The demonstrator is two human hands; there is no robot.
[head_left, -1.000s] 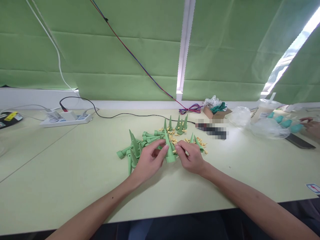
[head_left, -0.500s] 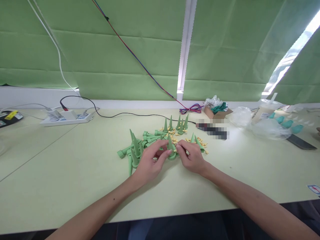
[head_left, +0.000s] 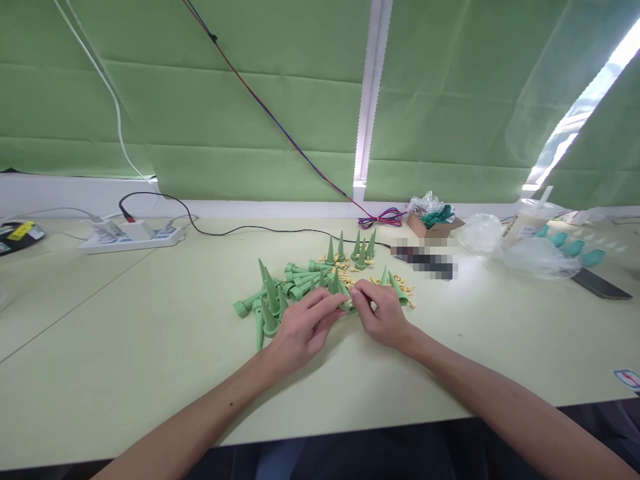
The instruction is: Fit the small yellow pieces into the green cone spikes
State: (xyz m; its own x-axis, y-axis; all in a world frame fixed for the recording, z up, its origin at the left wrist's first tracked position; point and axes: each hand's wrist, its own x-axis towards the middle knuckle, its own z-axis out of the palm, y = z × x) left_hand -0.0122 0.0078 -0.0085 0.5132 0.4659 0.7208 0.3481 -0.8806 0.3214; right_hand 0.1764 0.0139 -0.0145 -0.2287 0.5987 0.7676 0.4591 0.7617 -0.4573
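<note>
Green cones (head_left: 271, 292) clustered on the surface (head_left: 150, 347); at their near side the left hand (head_left: 304, 328) had loosely bent fingers, grip unclear; the right hand (head_left: 383, 313) had fingers pinched together, contents hidden

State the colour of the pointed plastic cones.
The pointed plastic cones are light green, clearest in the head view.

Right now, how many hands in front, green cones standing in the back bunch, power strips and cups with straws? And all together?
Hands (left hand, right hand): 2
Back standing green cones: 5
Power strip: 1
Cup with straw: 1
Total: 9
</note>
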